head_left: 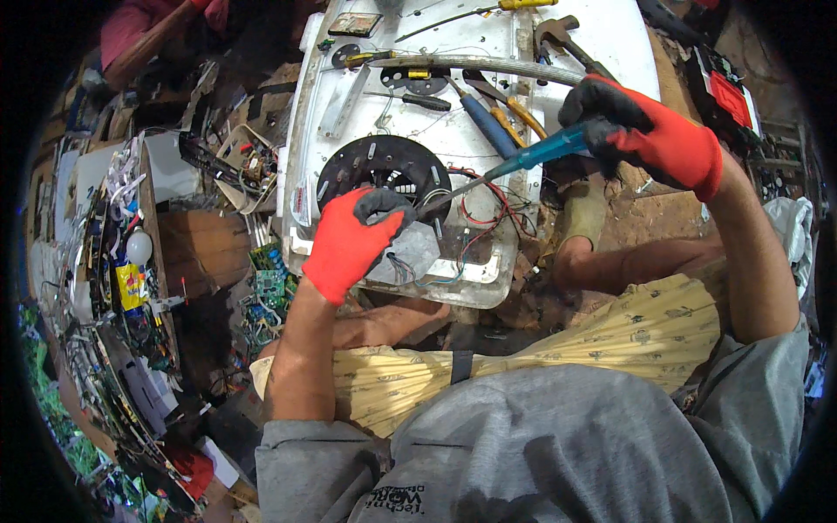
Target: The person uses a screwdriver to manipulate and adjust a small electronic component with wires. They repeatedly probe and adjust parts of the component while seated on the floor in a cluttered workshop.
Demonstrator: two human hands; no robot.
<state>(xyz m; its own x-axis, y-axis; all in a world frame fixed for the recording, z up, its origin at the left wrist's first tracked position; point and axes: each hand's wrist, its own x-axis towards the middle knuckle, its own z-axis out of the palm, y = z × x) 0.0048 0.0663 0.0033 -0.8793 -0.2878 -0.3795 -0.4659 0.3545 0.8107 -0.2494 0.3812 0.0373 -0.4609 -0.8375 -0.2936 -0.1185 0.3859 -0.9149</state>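
Observation:
My right hand (645, 131), in a red glove with a dark palm, is closed round the teal handle of a screwdriver (542, 150). Its shaft slants down to the left, and the tip ends by the fingers of my left hand (362, 235), gloved alike. That hand grips a grey metal housing (410, 254) with thin wires coming out of its lower side. Whether the tip touches the housing is hard to see. Just beyond lies a round black disc (370, 157) with slots and light-coloured parts near its centre. Red and black wires (506, 209) loop to its right.
A white panel (349, 113) serves as work surface. On it lie a hammer (558, 39), a black-handled screwdriver (425, 102), a blue-handled tool (488, 125) and a yellow-handled screwdriver (523, 4). Circuit boards (272, 288) and scrap crowd the left. Another person's arm (144, 48) shows at upper left.

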